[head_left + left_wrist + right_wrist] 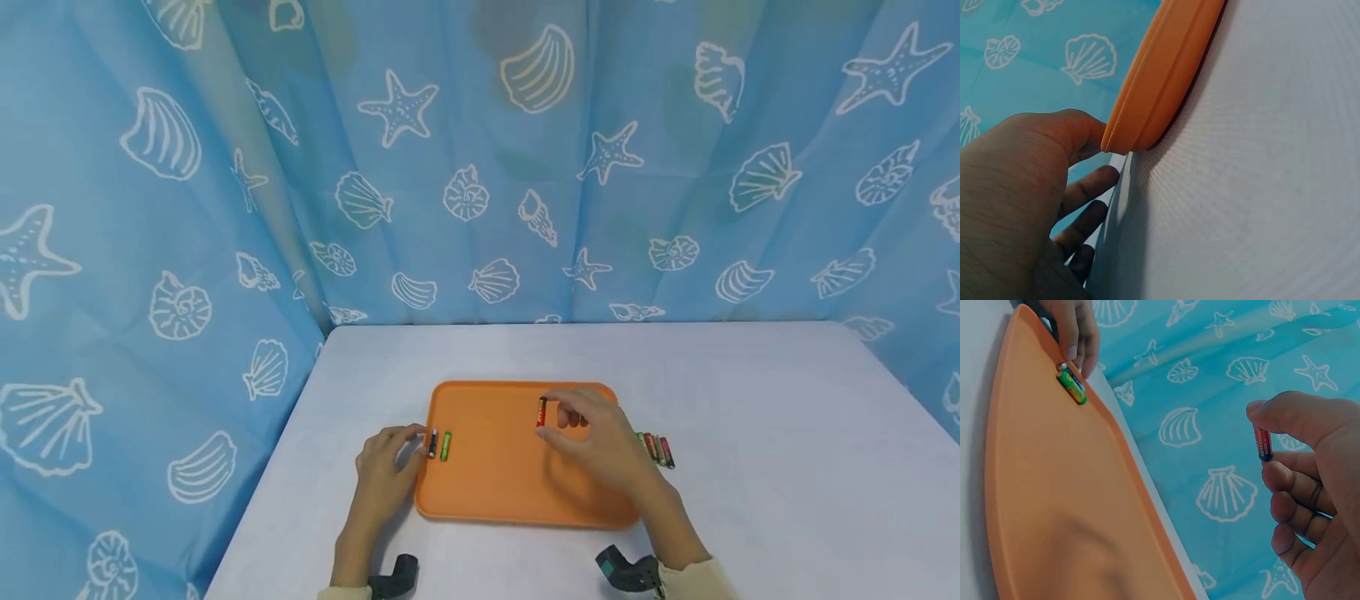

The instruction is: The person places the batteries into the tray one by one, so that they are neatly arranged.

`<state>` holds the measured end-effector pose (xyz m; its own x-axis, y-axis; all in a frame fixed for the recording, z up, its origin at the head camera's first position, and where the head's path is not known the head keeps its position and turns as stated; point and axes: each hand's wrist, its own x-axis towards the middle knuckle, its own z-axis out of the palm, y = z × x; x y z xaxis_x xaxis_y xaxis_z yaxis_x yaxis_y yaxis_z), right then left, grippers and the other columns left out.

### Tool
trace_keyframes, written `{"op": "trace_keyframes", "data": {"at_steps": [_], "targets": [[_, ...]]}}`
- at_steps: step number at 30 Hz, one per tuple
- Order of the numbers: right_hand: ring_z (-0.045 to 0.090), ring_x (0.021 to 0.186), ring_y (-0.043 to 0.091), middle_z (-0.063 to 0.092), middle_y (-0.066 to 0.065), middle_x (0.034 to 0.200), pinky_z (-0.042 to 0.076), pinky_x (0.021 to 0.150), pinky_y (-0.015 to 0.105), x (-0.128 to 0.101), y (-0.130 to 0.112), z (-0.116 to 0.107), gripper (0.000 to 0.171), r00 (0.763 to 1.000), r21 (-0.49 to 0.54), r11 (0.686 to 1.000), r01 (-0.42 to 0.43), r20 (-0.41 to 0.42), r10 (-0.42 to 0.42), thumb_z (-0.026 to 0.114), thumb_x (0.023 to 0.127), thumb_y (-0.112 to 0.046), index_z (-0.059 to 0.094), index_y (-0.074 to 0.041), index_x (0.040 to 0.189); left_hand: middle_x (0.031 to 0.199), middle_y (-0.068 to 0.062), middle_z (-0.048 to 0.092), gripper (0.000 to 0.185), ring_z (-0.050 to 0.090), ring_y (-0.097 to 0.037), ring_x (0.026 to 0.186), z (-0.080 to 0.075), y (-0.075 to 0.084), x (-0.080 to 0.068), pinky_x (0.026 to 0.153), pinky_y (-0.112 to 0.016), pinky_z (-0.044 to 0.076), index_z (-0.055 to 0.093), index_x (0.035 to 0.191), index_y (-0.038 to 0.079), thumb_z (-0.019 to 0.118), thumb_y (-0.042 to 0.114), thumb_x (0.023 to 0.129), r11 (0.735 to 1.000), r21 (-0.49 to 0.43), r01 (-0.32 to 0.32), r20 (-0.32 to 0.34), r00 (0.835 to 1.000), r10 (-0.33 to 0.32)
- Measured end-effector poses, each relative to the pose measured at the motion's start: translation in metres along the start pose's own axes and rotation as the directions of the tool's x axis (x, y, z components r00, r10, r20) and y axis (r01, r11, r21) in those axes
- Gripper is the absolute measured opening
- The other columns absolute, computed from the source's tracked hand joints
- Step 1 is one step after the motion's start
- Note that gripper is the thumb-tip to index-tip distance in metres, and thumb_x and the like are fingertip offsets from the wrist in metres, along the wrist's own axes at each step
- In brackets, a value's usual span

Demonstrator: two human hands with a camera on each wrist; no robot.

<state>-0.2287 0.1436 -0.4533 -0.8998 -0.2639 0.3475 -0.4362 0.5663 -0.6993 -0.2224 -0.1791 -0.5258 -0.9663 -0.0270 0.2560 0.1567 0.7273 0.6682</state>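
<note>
My right hand pinches a red-and-black battery end to end between thumb and fingertip, above the right half of the orange tray. The right wrist view shows this battery upright, with the other fingers curled below. At the tray's left edge, my left hand has thumb and forefinger at the two ends of a dark blue battery. In the left wrist view, the tray wall hides that grip. Beside the blue battery, a green battery lies in the tray.
Several green and red batteries lie in a row right of the tray, partly behind my right forearm. A white-covered table holds everything. Blue curtains with shell patterns hang behind it and at the left.
</note>
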Motion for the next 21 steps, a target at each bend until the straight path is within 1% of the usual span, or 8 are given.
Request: {"op": "trace_keyframes", "data": {"at_steps": [6,10,12,17,21], "targets": [[0.051,0.084,0.016,0.054,-0.006,0.086,0.048,0.073,0.036,0.002,-0.005,0.012,0.043,1.000,-0.011,1.000,0.006,0.010,-0.006,0.081,0.086,-0.030,0.067,-0.017,0.124,0.125,-0.006,0.061,0.029,0.045,-0.034,0.126,0.003,-0.001,-0.002,0.108,-0.058,0.022,0.068,0.124,0.021,0.068,0.021,0.095,1.000,-0.003,0.019,-0.003,1.000,-0.019],[0.050,0.084,0.014,0.053,-0.008,0.086,0.046,0.072,0.031,0.004,-0.007,0.019,0.045,1.000,-0.029,1.000,-0.001,0.018,0.002,0.080,0.086,-0.036,0.067,-0.019,0.125,0.125,-0.007,0.061,0.030,0.045,-0.034,0.126,0.004,-0.001,-0.003,0.109,-0.058,0.022,0.068,0.125,0.021,0.068,0.022,0.095,1.000,0.015,0.025,-0.005,1.000,-0.025],[0.050,0.084,0.014,0.053,-0.009,0.086,0.045,0.072,0.031,0.005,-0.009,0.023,0.046,1.000,-0.032,0.999,-0.007,0.021,0.008,0.079,0.086,-0.039,0.066,-0.019,0.126,0.126,-0.006,0.061,0.030,0.045,-0.033,0.126,0.005,0.000,-0.003,0.110,-0.057,0.021,0.068,0.125,0.022,0.067,0.023,0.095,0.999,0.020,0.036,-0.003,0.999,-0.036],[0.051,0.084,0.018,0.054,-0.007,0.086,0.046,0.072,0.032,0.010,-0.013,0.032,0.045,1.000,-0.010,1.000,0.002,0.027,-0.002,0.079,0.087,-0.036,0.067,-0.017,0.125,0.125,-0.005,0.061,0.030,0.045,-0.032,0.126,0.003,-0.001,-0.002,0.110,-0.056,0.021,0.068,0.125,0.022,0.068,0.023,0.095,0.999,0.017,0.047,0.001,0.999,-0.047],[0.052,0.083,0.018,0.055,-0.005,0.085,0.046,0.071,0.032,0.016,-0.020,0.038,0.043,1.000,0.025,1.000,0.005,0.024,-0.006,0.080,0.087,-0.033,0.067,-0.016,0.125,0.124,-0.003,0.060,0.030,0.044,-0.031,0.126,0.001,-0.001,0.001,0.110,-0.056,0.021,0.068,0.125,0.023,0.068,0.024,0.095,0.999,0.018,0.033,-0.001,0.999,-0.033]]}}
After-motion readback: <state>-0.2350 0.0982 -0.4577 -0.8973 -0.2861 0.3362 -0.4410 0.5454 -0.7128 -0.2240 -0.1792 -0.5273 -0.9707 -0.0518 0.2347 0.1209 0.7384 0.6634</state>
